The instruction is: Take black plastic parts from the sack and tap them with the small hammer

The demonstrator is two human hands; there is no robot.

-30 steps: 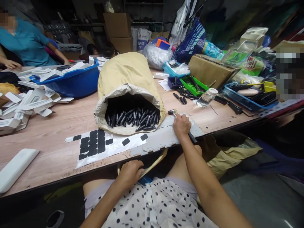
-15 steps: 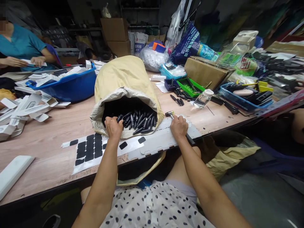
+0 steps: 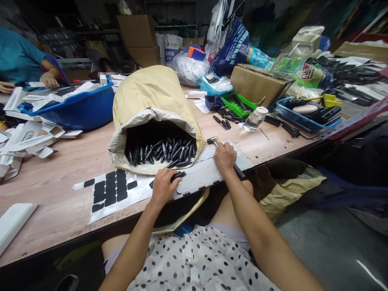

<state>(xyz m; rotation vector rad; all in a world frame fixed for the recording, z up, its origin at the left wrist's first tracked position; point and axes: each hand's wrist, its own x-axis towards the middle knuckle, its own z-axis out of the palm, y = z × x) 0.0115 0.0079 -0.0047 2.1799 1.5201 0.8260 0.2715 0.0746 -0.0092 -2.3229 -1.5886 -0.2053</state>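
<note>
My left hand (image 3: 164, 186) is closed on a black pen-like piece (image 3: 178, 175) over the grey board (image 3: 198, 176), just in front of the sack's mouth. My right hand (image 3: 224, 157) grips a small hammer (image 3: 212, 140); its head points up and left, and its black handle end shows below the hand. The cream sack (image 3: 151, 87) lies on its side with its opening toward me. Many black pieces (image 3: 163, 151) lie inside its mouth. A white sheet with black rounded stickers (image 3: 110, 188) lies left of my left hand.
A blue basin (image 3: 87, 109) of white boxes stands at the left, with folded cartons (image 3: 33, 137) before it. Behind my right hand are a green tray (image 3: 239, 106), a glass jar (image 3: 255, 119) and a blue basket (image 3: 309, 121). A person's hand (image 3: 50, 80) shows far left.
My left hand has come out of the sack's mouth, toward me and right, with a black piece in it. My right hand still holds the hammer. The view has shifted slightly.
</note>
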